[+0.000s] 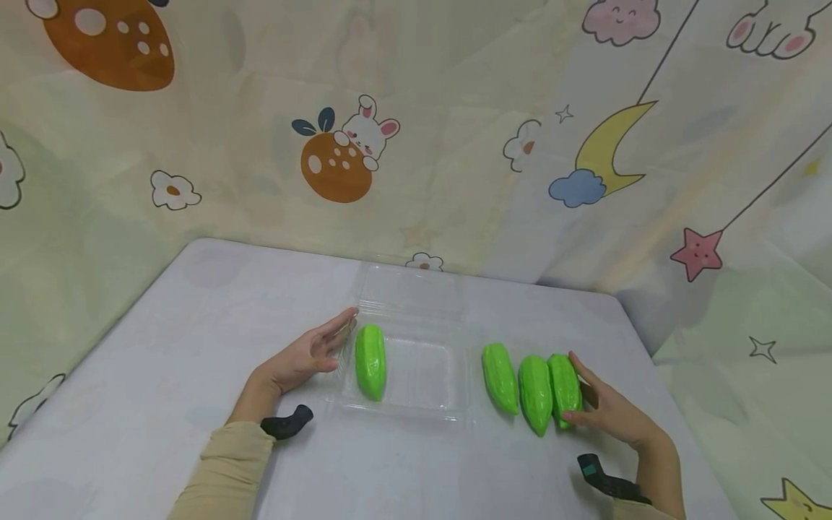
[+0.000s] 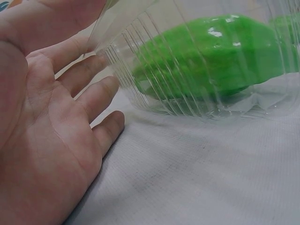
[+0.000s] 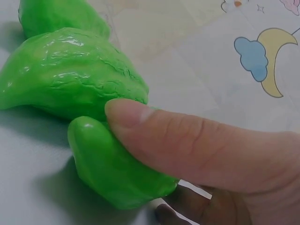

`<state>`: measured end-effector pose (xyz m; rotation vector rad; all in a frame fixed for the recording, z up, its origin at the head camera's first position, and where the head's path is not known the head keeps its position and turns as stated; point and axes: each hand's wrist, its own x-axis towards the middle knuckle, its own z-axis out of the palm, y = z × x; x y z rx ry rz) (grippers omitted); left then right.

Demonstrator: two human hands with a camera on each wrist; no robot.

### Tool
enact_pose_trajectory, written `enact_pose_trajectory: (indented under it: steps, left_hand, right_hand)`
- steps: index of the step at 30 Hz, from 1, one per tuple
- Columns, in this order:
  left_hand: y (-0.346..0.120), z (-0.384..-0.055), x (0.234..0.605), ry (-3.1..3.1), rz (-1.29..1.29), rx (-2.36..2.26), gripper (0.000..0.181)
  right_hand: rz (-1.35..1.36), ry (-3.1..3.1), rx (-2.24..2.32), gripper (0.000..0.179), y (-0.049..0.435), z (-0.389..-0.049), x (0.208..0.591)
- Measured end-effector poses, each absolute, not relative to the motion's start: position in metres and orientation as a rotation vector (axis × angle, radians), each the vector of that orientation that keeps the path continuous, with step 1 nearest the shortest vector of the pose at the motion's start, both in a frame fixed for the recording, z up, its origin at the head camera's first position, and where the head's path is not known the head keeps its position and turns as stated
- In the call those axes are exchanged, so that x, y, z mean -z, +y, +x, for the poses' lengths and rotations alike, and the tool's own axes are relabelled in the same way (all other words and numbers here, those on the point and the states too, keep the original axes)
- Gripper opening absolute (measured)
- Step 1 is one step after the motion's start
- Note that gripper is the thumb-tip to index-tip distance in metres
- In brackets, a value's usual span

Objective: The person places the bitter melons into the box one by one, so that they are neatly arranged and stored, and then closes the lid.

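A clear plastic clamshell box (image 1: 422, 372) lies on the table, its lid (image 1: 409, 289) folded back. One glossy green, ridged, long fruit-like piece (image 1: 370, 362) rests at the left side inside it. My left hand (image 1: 305, 357) is beside the box's left wall, fingers straight and fingertips right at the ribbed plastic (image 2: 154, 65). To the right of the box lie three similar green pieces in a row: a left one (image 1: 500, 378), a middle one (image 1: 536, 395) and a right one (image 1: 565, 390). My right hand (image 1: 614, 415) grips the right one between thumb (image 3: 178, 145) and fingers.
A white cloth covers the table (image 1: 403, 469). Behind it and at the sides hangs a patterned curtain (image 1: 442, 144). A black strap end (image 1: 286, 422) sticks out at the left wrist, and another black piece (image 1: 607, 480) at the right wrist.
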<state>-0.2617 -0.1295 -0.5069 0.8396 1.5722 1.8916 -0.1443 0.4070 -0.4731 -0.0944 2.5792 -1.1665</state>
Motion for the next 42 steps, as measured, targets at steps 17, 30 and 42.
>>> enact_pose_trajectory:
  steps: [17, 30, 42]
  left_hand:
    - [-0.1298, -0.2618, 0.5054, 1.577, 0.834, -1.888, 0.098]
    - [-0.1304, -0.264, 0.5083, 1.59, 0.83, -1.881, 0.096]
    - [-0.1303, -0.2644, 0.5088, 1.603, 0.837, -1.872, 0.097]
  right_hand:
    - [-0.068, 2.619, 1.124, 0.11, 0.4071, -0.145, 0.4725]
    - [-0.05, 2.613, 1.135, 0.11, 0.4097, -0.1452, 0.4723]
    - [-0.093, 2.629, 1.167, 0.103, 0.4112, -0.1432, 0.4703]
